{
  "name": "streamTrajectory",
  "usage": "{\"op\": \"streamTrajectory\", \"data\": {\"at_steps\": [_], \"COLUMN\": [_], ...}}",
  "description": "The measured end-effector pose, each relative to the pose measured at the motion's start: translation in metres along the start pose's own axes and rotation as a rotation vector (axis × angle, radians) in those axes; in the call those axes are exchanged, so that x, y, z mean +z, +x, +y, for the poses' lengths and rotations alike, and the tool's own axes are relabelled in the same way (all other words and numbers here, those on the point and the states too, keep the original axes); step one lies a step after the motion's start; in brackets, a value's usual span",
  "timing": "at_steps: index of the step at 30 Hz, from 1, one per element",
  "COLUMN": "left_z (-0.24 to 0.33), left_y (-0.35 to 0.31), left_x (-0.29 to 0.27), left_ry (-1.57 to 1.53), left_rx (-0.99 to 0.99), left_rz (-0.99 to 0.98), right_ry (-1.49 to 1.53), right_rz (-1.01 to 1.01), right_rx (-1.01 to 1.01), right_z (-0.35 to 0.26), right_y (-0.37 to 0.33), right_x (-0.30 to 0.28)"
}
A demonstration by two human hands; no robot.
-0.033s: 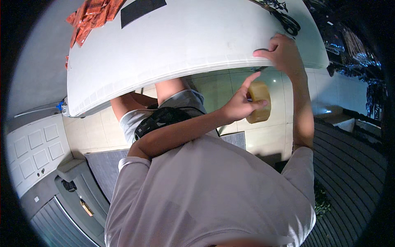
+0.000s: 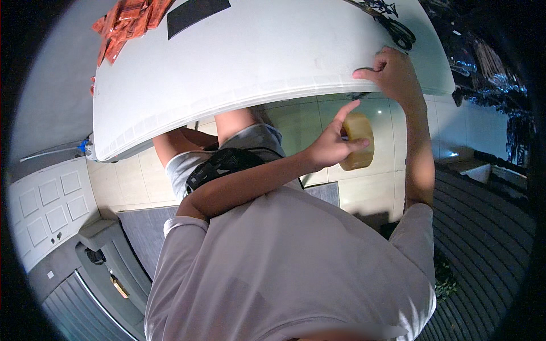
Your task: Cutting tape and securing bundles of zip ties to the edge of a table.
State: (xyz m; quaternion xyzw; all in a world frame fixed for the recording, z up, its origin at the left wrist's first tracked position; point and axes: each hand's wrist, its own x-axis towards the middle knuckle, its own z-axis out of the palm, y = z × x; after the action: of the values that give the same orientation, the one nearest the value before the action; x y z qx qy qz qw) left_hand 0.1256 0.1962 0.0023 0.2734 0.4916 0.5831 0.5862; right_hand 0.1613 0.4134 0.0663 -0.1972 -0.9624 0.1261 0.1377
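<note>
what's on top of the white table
Orange packets, a black sheet and black cables lie on the table. The right hand is at its near edge; anything beneath that hand is covered.

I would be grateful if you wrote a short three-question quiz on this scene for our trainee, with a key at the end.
1. Fill in the blank: The roll of yellowish tape is held in the person's ___.
2. True or false: On the white table, the orange packets lie to the left of the flat dark sheet.
3. Multiple choice: What lies on the table just beyond the right hand?
A) a pair of scissors
B) coiled black cable
C) a drinking mug

Key: 1. left hand; 2. true; 3. B
</note>
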Motion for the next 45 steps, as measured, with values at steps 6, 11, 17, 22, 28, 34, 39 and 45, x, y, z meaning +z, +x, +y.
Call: {"op": "streamTrajectory", "data": {"at_steps": [6, 11, 17, 22, 28, 34, 39, 45], "left_z": [-0.004, -0.009, -0.013, -0.022, -0.019, -0.018, -0.011, -0.013], "left_y": [0.003, 0.004, 0.004, 0.007, 0.009, 0.009, 0.01, 0.008], "left_x": [-0.004, -0.008, -0.007, -0.008, -0.008, -0.009, -0.007, -0.014], "left_ry": [0.041, 0.003, 0.01, 0.015, 0.015, -0.004, 0.038, 0.05], "left_rx": [-0.009, 0.011, 0.02, 0.073, 0.05, 0.062, 0.016, 0.055], "left_rz": [0.004, 0.014, 0.009, -0.03, -0.005, -0.008, -0.016, -0.007], "right_ry": [0.034, -0.222, -0.274, -0.247, 0.011, 0.139, 0.413, 0.388], "right_rz": [0.104, 0.302, -0.195, -0.284, -0.333, -0.393, -0.833, -1.114], "right_rx": [-0.106, -0.302, -0.064, 0.029, -0.032, -0.106, 0.39, 0.358], "right_z": [0.05, 0.123, 0.137, 0.147, 0.164, 0.113, 0.074, 0.112], "right_y": [0.023, 0.072, 0.091, 0.098, 0.086, 0.012, -0.037, -0.043], "right_x": [-0.015, 0.003, -0.009, -0.015, -0.042, -0.115, -0.178, -0.16]}}
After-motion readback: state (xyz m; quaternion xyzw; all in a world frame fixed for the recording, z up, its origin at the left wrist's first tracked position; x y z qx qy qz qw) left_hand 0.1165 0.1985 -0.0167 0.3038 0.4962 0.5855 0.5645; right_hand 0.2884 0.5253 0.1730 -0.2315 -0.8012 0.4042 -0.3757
